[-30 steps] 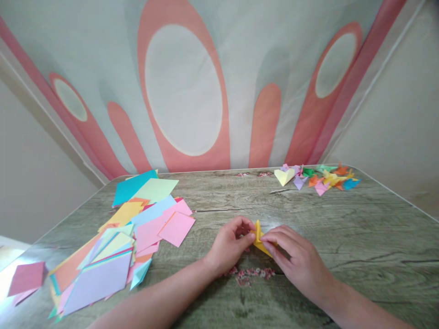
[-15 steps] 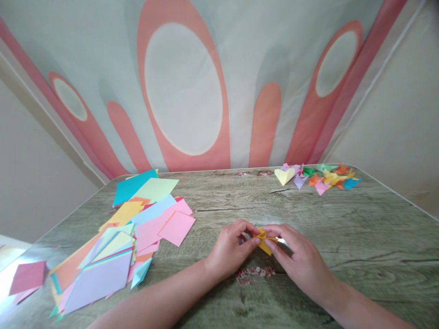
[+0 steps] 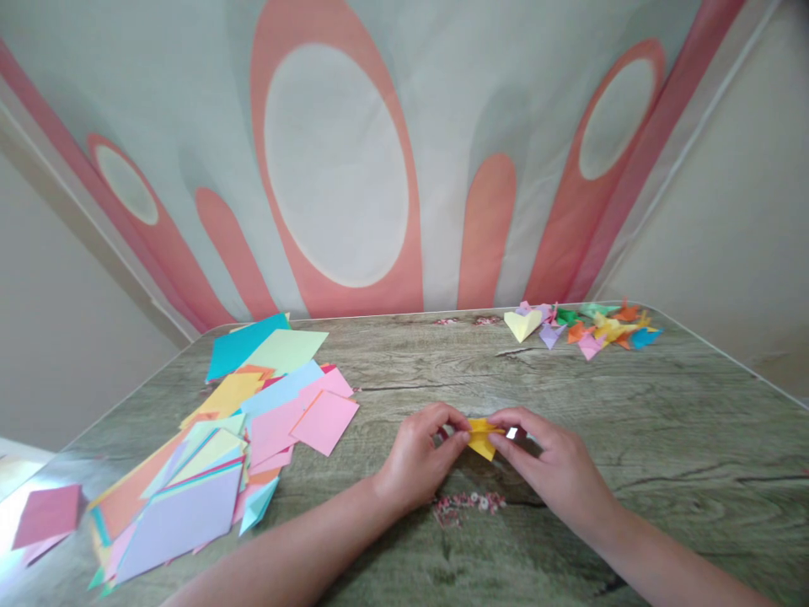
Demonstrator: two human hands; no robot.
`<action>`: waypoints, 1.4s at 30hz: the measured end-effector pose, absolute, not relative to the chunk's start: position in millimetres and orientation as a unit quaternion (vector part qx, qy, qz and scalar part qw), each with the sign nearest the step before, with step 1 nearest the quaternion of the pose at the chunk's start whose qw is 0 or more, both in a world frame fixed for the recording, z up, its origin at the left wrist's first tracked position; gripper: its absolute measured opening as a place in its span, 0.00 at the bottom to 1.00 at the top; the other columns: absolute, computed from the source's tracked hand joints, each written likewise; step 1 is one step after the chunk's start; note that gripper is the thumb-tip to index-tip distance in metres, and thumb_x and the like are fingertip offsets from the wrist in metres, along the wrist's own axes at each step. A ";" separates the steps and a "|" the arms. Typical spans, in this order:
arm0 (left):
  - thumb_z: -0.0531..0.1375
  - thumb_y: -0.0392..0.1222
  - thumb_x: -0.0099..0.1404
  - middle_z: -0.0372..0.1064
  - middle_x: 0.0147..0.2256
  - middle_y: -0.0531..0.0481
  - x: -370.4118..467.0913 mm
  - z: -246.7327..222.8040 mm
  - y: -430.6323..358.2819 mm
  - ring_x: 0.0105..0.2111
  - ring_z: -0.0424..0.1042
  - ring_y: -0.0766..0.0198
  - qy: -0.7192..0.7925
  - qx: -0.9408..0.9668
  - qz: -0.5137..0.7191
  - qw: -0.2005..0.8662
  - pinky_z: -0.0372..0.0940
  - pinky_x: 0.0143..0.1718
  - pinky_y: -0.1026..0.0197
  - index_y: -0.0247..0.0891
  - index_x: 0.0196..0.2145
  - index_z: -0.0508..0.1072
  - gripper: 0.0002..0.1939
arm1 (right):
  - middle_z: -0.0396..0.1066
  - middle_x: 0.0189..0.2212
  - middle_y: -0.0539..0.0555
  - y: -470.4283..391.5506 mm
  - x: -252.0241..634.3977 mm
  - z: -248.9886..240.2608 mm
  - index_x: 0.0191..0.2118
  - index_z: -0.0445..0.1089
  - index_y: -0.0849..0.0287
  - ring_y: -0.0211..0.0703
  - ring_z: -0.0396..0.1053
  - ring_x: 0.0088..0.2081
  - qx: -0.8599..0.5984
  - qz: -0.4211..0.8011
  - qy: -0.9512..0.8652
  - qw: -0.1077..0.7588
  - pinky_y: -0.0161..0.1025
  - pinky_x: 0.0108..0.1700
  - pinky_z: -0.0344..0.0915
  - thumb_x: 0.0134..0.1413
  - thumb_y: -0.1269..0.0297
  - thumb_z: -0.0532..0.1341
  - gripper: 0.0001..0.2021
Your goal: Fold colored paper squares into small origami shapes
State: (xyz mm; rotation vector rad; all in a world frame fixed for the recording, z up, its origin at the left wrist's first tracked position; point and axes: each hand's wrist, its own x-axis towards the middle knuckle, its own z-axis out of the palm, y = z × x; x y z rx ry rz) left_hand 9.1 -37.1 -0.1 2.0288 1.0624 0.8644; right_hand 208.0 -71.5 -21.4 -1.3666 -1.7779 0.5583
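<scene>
A small folded piece of yellow origami paper [image 3: 482, 440] is held between my two hands, just above the wooden-patterned table [image 3: 417, 371]. My left hand [image 3: 425, 448] pinches its left edge between thumb and fingertips. On the opposite side, my right hand [image 3: 552, 462] grips the right edge the same way. Folded layers show along the top of the paper, and a flap points down toward me. My fingertips cover both of its ends.
Loose sheets of coloured paper [image 3: 183, 523] spread over the left side, with a folded light-blue piece [image 3: 258, 506] at their edge. Two pinkish squares [image 3: 47, 516] lie at the far left. Several small folded paper figures [image 3: 607, 329] sit at the back right, beside a pale yellow heart [image 3: 522, 324].
The yellow paper has turned and flattened between my fingers, so more of its lower flap shows. Both hands keep their pinch, slightly farther apart.
</scene>
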 end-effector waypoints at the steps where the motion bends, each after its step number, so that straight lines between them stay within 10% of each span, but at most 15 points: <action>1: 0.59 0.34 0.63 0.72 0.33 0.50 8.7 -1.0 -36.7 0.34 0.70 0.65 0.406 0.781 0.334 0.338 0.61 0.37 0.65 0.37 0.34 0.73 0.03 | 0.75 0.36 0.48 -71.5 207.7 -20.4 0.40 0.70 0.52 0.41 0.72 0.36 -0.545 0.231 -0.700 0.400 0.37 0.40 0.68 0.58 0.63 0.60 0.05; 33: 0.57 0.39 0.66 0.71 0.35 0.46 5.8 -1.0 -39.3 0.37 0.69 0.62 0.330 0.871 0.303 0.199 0.62 0.41 0.61 0.36 0.33 0.72 0.06 | 0.70 0.33 0.51 -72.3 207.5 -20.1 0.33 0.68 0.54 0.45 0.68 0.39 -0.502 0.191 -0.743 0.399 0.41 0.42 0.64 0.60 0.66 0.58 0.05; 42: 0.65 0.41 0.58 0.71 0.29 0.49 6.1 -4.4 -28.4 0.31 0.69 0.64 0.434 0.684 0.364 0.460 0.61 0.33 0.65 0.35 0.25 0.73 0.08 | 0.72 0.37 0.51 -76.0 208.1 -14.8 0.40 0.67 0.53 0.42 0.69 0.38 -0.539 0.187 -0.682 0.457 0.39 0.42 0.65 0.63 0.63 0.55 0.05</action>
